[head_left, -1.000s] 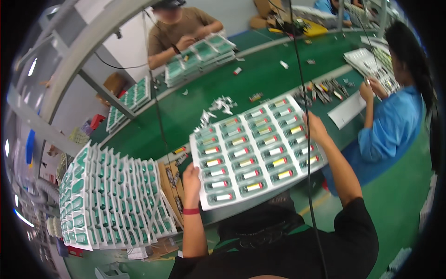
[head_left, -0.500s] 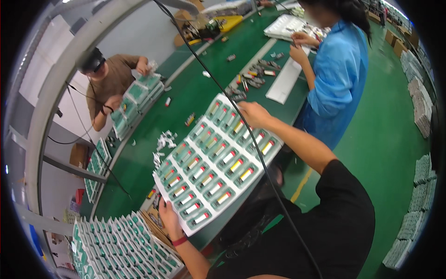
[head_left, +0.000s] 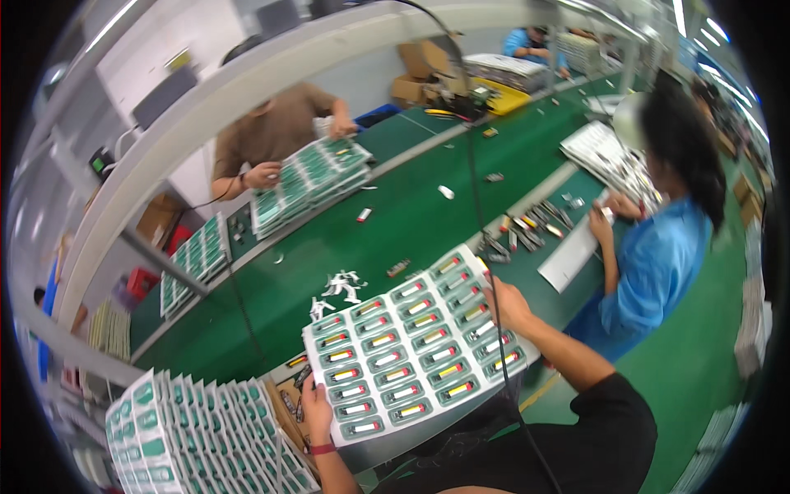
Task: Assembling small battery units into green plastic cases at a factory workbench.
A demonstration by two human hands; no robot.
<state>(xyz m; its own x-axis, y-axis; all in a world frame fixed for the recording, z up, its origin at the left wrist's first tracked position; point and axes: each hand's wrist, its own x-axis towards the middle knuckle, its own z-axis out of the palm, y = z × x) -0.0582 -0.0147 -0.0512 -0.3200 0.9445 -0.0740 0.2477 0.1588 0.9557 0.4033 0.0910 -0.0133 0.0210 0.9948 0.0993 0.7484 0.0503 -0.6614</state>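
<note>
I hold a white blister tray (head_left: pixel 411 346) with rows of small packed items, level over the near edge of a green worktable (head_left: pixel 411 222). My left hand (head_left: pixel 317 416) grips the tray's lower left corner; a red band is on that wrist. My right hand (head_left: pixel 506 303) grips the tray's right edge. Left of the tray stands a fanned stack of green-and-white packs (head_left: pixel 197 436).
A person in brown (head_left: pixel 271 136) across the table handles a stack of trays (head_left: pixel 309 185). A person in blue (head_left: pixel 658 247) on my right works over small parts (head_left: pixel 527 226). White scraps (head_left: pixel 337 288) lie on the table. A cable (head_left: pixel 477 206) hangs in front of me.
The view has swung about and the tray sits differently in the picture. Both hands keep their grip on the tray's ends.
</note>
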